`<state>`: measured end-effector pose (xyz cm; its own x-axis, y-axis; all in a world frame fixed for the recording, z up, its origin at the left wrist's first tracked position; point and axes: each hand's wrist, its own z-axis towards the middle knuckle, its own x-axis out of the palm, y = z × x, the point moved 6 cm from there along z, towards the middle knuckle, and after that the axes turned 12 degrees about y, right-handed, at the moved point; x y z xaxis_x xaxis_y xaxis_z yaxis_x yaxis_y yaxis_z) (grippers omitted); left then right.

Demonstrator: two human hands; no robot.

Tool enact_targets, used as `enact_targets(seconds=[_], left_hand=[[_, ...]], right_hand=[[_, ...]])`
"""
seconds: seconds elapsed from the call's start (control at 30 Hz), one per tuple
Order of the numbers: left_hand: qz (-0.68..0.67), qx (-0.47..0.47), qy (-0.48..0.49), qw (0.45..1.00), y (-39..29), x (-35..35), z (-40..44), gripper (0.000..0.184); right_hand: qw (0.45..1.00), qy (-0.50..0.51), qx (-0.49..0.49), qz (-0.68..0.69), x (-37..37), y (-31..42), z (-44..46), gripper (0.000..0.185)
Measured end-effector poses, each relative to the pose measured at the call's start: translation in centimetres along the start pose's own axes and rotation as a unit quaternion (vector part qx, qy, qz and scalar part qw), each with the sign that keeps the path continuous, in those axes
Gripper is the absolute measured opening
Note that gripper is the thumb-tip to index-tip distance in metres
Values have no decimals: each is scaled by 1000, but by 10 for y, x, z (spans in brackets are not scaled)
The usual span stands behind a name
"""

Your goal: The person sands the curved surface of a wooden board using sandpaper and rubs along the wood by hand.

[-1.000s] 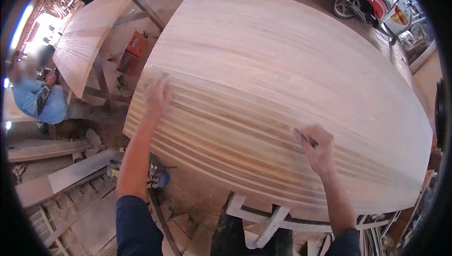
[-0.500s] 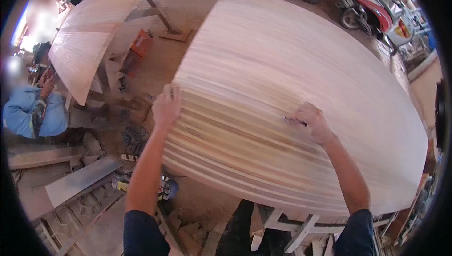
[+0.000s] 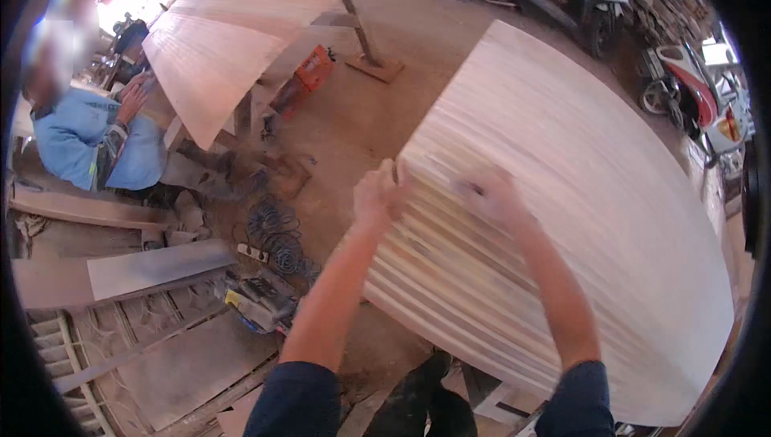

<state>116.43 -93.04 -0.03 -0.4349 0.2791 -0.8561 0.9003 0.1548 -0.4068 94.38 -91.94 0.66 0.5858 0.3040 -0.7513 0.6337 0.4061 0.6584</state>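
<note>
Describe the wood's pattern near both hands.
The wood has pale and brown stripes, seen in head view.

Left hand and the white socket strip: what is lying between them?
In the head view, a dark coiled cable and some brown floor lie between the left hand and the socket strip.

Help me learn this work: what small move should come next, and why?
Perhaps ease the right hand toward the left hand: the left is at the edge of the wooden panel, the right farther in, with wood showing between them.
</note>
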Motion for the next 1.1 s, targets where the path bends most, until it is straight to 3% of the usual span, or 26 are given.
enact_targets(seconds=[0.13,0.23,0.3,0.37,0.4,0.53,0.6,0.7,0.77,0.97,1.03,1.1], left_hand=[[-1,-36,6,999,3,-2,4,50],[-12,-3,7,1000,1,-12,5,51],[-32,-7,38,999,1,-9,6,48],[-38,0,31,999,0,-10,8,47],[-40,6,33,999,1,-9,7,46],[-50,45,-1,998,-1,-11,5,45],[-57,15,60,996,2,-12,9,46],[-55,25,62,996,2,-14,9,44],[-56,32,55,996,1,-11,8,43],[-52,39,74,995,-2,-13,10,38],[-50,24,78,995,-1,-12,10,37],[-66,45,43,996,-1,-14,8,40]], right_hand=[[994,-54,91,-17,-36,0,-79,11],[994,11,112,-5,-12,8,-20,12],[998,-27,54,3,21,13,45,12],[991,-105,-80,-12,26,37,94,8],[991,-106,-77,-16,19,36,91,8],[994,20,67,-82,-4,16,13,9],[998,25,61,-6,-7,-1,-11,12],[997,4,56,-50,16,22,52,17],[997,50,52,28,26,38,106,19],[992,15,68,-108,-4,14,2,24],[972,145,180,-34,0,-2,-15,26],[987,40,65,-144,23,17,31,21]])
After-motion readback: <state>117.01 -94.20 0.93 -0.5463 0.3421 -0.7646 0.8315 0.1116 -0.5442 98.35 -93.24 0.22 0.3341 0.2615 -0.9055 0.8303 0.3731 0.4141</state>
